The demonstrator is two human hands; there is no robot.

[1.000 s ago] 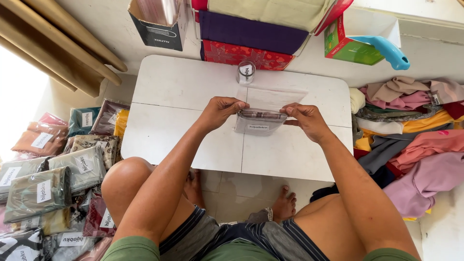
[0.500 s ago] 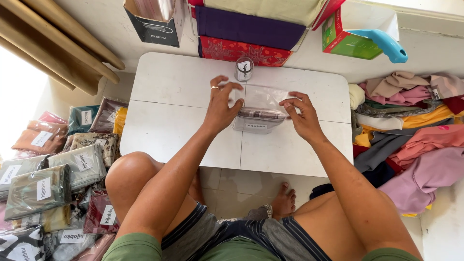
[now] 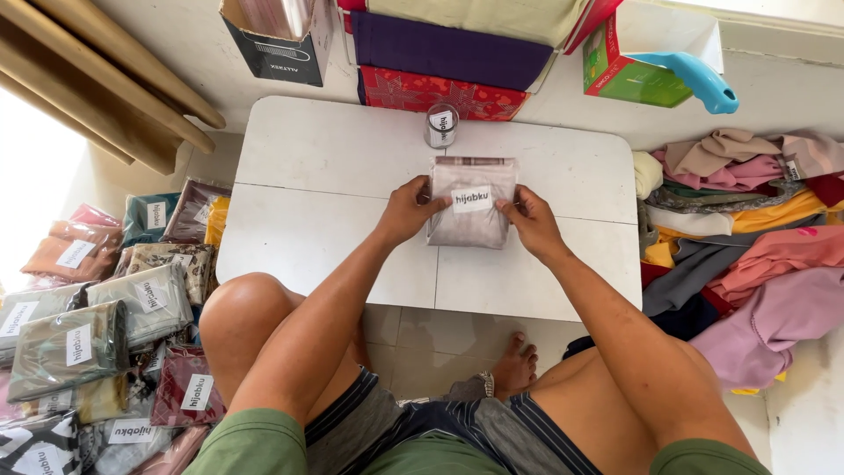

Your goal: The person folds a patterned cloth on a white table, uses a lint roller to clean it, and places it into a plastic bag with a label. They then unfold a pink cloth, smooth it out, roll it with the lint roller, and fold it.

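Observation:
A folded grey-mauve cloth in a clear plastic bag (image 3: pixel 472 202), with a white label on its front, lies on the low white table (image 3: pixel 325 193). My left hand (image 3: pixel 406 209) grips the bag's left edge. My right hand (image 3: pixel 530 222) grips its right edge, thumb near the label. A small roll of clear tape (image 3: pixel 441 126) stands just beyond the bag.
Several bagged, labelled cloths (image 3: pixel 97 308) are piled on the floor at left. Loose coloured cloths (image 3: pixel 747 229) are heaped at right. Stacked fabric boxes (image 3: pixel 440 66), a dark cardboard box (image 3: pixel 277 40) and a green box (image 3: pixel 620 66) stand behind the table. Wooden slats (image 3: pixel 105 79) lean at the far left.
The bag was turned over and stood lengthwise, so its white label faces up now. Both hands shifted from pressing its top to holding its two sides.

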